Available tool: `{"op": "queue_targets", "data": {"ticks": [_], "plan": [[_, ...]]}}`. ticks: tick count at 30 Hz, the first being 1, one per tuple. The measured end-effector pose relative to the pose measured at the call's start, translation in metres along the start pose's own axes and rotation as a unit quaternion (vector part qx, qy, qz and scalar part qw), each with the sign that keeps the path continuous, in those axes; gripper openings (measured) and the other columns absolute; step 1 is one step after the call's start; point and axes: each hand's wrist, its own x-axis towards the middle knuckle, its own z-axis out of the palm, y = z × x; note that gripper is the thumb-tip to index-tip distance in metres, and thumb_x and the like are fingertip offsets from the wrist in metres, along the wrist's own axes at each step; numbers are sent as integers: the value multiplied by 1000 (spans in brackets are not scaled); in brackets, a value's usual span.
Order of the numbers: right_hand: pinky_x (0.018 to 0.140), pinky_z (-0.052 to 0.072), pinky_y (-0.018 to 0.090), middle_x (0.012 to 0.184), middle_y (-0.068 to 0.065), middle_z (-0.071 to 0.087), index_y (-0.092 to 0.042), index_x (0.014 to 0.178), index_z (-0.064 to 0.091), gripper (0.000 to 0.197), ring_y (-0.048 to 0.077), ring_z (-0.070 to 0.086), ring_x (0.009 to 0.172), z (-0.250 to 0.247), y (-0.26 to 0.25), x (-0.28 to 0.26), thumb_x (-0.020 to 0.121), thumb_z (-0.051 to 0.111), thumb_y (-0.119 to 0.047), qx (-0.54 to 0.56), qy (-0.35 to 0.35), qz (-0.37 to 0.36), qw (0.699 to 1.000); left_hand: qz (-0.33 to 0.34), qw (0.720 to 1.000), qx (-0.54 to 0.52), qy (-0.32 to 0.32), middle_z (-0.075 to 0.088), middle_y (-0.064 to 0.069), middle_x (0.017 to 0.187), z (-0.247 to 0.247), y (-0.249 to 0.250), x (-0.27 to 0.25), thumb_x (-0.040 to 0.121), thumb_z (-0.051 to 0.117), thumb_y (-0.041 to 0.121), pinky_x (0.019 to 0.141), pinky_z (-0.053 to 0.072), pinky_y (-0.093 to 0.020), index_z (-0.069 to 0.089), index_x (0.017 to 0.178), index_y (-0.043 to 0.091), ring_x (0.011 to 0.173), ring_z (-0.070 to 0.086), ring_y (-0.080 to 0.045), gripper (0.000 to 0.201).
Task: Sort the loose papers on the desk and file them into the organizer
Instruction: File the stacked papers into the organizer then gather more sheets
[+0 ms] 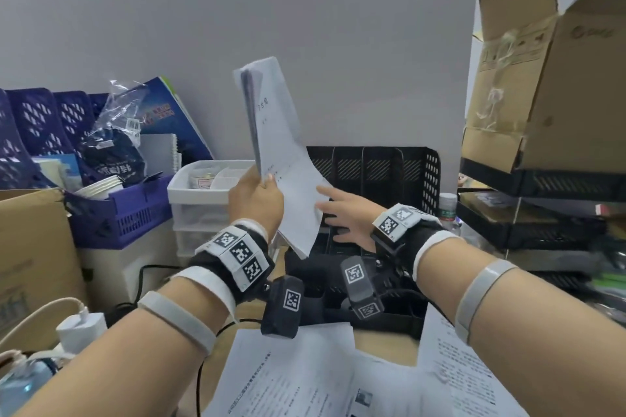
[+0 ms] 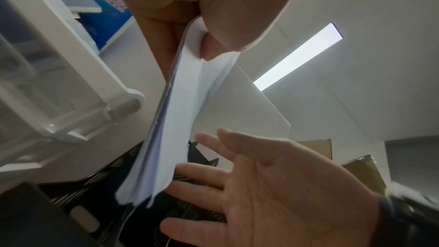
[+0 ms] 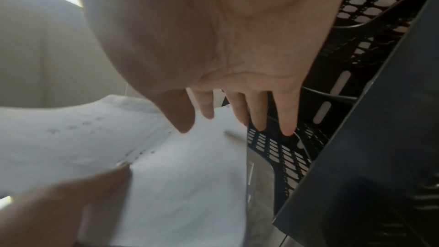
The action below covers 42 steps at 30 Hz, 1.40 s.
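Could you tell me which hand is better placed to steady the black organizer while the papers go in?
Right: the right hand is open beside the black organizer, while the left hand grips the papers.

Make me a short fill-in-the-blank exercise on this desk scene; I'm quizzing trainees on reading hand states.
1. The sheaf of papers is held by the ____ hand.
2. The right hand is ____, fingers spread, holding nothing.
3. The organizer behind the hands is ____ in colour.
4. More loose sheets lie on the ____ below the arms.

Missing words: left; open; black; desk
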Motion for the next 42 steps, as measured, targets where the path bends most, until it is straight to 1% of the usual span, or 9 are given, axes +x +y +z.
{"op": "queue_targets", "data": {"ticks": [3,9,17,22,27,31,35,38,42], "plan": [[110,34,48,161,3,27,-35,153,23,64,28,33,144,3,-2,5,98,54,-24,-32,-23,12,999,8,998,55,-9,68,-8,108,3,8,-1,99,47,22,87,42,-34,66,111,12,98,59,-32,24],[108,37,42,163,4,22,-38,153,22,66,30,32,145,14,0,15,98,54,-21,-13,-57,-4,998,46,989,137,-25,68,-25,113,6,7,7,97,41,16,96,46,-46,63,109,4,107,58,-45,27],[107,38,46,155,7,39,-39,149,31,74,28,42,138,1,5,17,87,70,-39,-60,-30,-19,998,57,984,162,-41,68,-21,111,39,-1,19,98,41,16,78,38,-35,61,116,8,104,62,-42,28],[112,38,44,151,5,45,-36,150,33,60,27,44,138,-4,6,15,97,58,-30,-35,-33,-9,999,47,973,211,-76,66,-19,112,63,-12,30,100,42,14,80,44,-39,55,118,4,102,63,-40,25],[108,44,42,146,3,49,-28,148,39,50,24,54,126,-5,14,14,100,51,-31,-6,-8,-2,1000,33,968,230,-91,65,-17,97,83,-32,33,99,41,18,80,54,-45,51,98,12,91,63,-39,11],[106,46,43,144,7,47,-25,149,39,48,27,55,125,-3,27,21,101,47,-29,8,10,20,1000,30,961,260,-90,60,-16,94,89,-42,36,101,40,14,67,41,-40,49,100,10,80,54,-35,10],[107,46,44,141,6,51,-27,147,41,48,27,57,123,-2,38,27,99,50,-26,16,13,21,1000,24,966,242,-85,60,-17,94,91,-52,39,99,40,11,69,44,-41,53,108,7,81,54,-37,17],[108,44,47,137,8,54,-23,146,43,46,27,57,123,-3,44,27,100,48,-25,20,20,14,999,-4,964,226,-138,64,-19,101,95,-63,38,100,38,18,82,52,-45,49,104,11,91,60,-40,13],[106,46,47,131,11,60,-18,139,50,39,27,61,119,-4,50,22,101,48,-22,20,45,-6,999,-75,958,173,-218,61,-23,124,104,-78,31,106,32,25,96,43,-41,48,128,5,114,57,-41,33]]}}
